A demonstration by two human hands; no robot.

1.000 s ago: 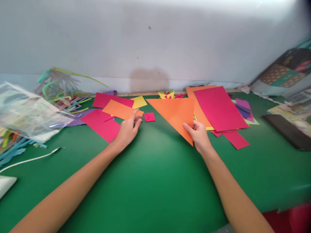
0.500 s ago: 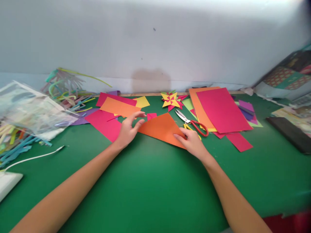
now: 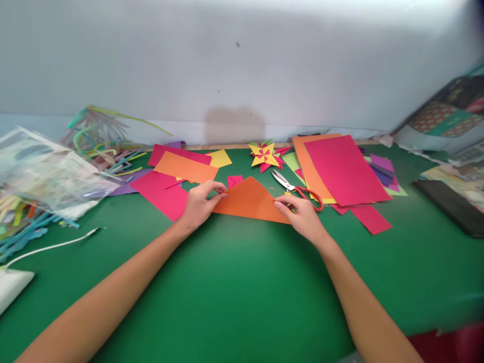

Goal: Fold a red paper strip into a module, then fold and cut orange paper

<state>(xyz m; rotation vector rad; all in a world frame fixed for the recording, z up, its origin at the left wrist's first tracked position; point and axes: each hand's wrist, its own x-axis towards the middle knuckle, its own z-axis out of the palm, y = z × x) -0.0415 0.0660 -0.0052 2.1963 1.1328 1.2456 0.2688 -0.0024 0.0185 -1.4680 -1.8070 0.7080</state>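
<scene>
Between my hands is a sheet of orange paper [image 3: 249,201], folded into a triangle with its peak pointing away from me. My left hand [image 3: 200,204] pinches its left corner, thumb and fingers together. At the right side, my right hand [image 3: 302,217] grips the paper between thumb and fingers. Just beyond my right hand lie red-handled scissors [image 3: 302,191], their blades pointing to the far left. A small pink paper piece [image 3: 235,180] shows behind the triangle. Farther back sits a layered star of folded yellow, pink and green paper [image 3: 264,155].
Pink and orange sheets [image 3: 346,169] are stacked at the back right, near a black flat case [image 3: 448,206]. More coloured paper [image 3: 162,194] lies at left, beside a clear plastic bag [image 3: 56,171] and pipe cleaners [image 3: 22,234]. A white cable [image 3: 56,245] crosses the green table [image 3: 212,302].
My left hand has closed on the paper's left corner, where its fingers were apart before. The triangle has turned slightly, its right end moving up and its peak shifting left.
</scene>
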